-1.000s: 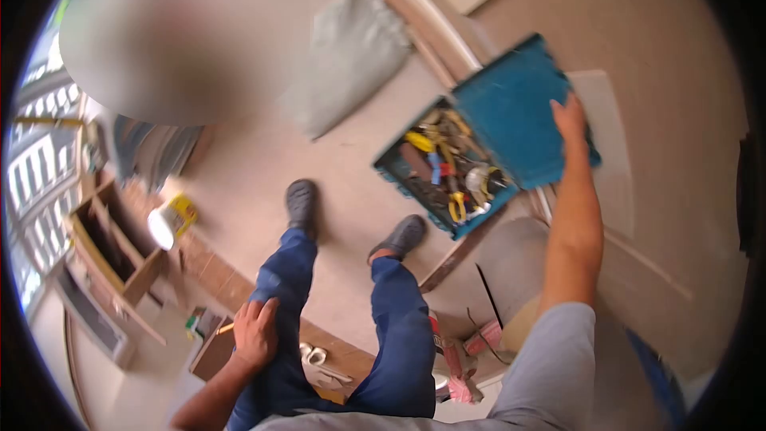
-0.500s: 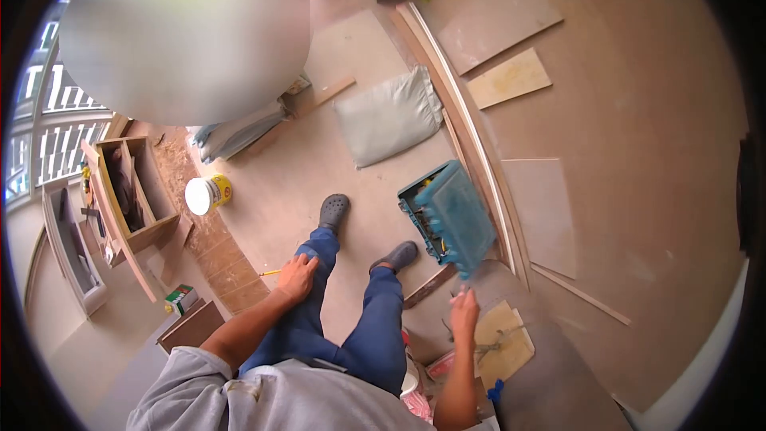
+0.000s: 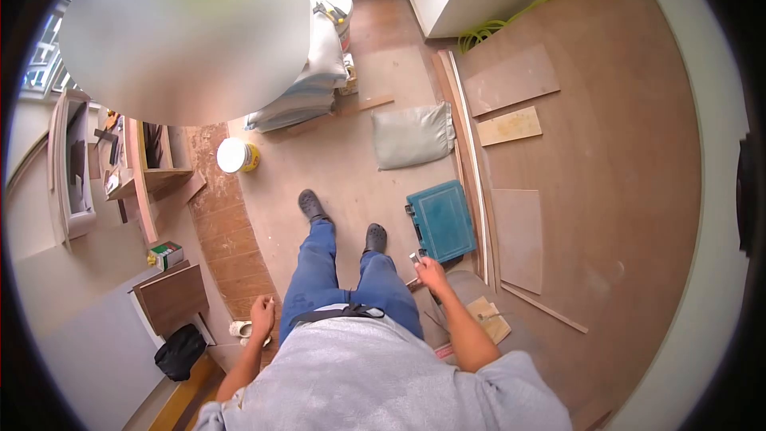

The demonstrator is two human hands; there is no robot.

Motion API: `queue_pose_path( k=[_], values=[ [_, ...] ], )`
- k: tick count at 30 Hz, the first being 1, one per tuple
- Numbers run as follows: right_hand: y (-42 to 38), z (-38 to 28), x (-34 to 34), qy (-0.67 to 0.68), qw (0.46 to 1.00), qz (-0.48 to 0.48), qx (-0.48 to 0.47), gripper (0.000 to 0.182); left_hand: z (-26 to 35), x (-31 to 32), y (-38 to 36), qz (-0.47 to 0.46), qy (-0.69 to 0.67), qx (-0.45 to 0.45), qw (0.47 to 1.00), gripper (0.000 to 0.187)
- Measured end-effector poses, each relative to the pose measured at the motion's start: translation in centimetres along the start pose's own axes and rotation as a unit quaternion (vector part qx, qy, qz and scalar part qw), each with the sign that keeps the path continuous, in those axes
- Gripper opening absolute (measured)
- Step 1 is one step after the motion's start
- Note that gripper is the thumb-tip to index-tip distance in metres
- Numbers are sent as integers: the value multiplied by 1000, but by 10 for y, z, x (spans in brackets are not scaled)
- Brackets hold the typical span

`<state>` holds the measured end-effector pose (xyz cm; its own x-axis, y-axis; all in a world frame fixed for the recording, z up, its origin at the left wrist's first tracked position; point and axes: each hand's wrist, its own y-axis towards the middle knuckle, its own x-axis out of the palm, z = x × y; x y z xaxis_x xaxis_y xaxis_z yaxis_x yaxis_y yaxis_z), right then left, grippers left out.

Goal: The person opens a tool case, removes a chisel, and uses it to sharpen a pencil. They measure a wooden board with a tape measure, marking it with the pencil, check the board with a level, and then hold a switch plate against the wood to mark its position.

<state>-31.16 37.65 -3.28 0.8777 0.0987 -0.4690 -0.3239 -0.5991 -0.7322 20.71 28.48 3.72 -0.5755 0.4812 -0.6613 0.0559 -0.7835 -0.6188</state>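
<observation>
Your right hand point(image 3: 432, 274) is closed around a slim tool point(image 3: 414, 258), its pale end poking out past the fingers; what kind of tool it is, you cannot tell from here. That hand is just in front of the teal case point(image 3: 442, 222), which lies flat on the floor point(image 3: 363, 168) with its lid down, near the long wooden strip point(image 3: 470, 168) on the right. Your left hand point(image 3: 262, 318) hangs beside your left thigh with the fingers curled in narrow; whether they hold anything is too small to tell. You are standing with both feet in dark shoes point(image 3: 312, 206), the case ahead and to the right of them. Beyond the case lies a plump pale sack point(image 3: 412, 137), and to the left is a bucket point(image 3: 238, 156) with a white lid and a yellow side. Past the wooden strip, a small yellowish board point(image 3: 511, 126) lies between two larger, paler boards point(image 3: 517, 235). Near your right forearm is another yellowish board point(image 3: 488, 318), partly hidden by the arm. Over on your left, a green and white box point(image 3: 166, 255) sits near a brown panel point(image 3: 171, 299), with a black bag point(image 3: 180, 353) just below it.
</observation>
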Motion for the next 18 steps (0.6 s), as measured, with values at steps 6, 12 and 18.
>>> queue_pose_path(
  k=[6, 12, 18],
  values=[
    [2, -106, 15, -143, 974, -23, -172, 28, -19, -32, -21, -1, -209, 19, 978, 28],
    [-21, -271, 76, -150, 934, -315, -80, 38, -26, -90, 16, -75, -141, 160, 974, 28],
    [-41, -404, 134, -331, 884, -279, -175, 26, -58, -131, 30, -126, -117, 131, 976, 22]
  ],
)
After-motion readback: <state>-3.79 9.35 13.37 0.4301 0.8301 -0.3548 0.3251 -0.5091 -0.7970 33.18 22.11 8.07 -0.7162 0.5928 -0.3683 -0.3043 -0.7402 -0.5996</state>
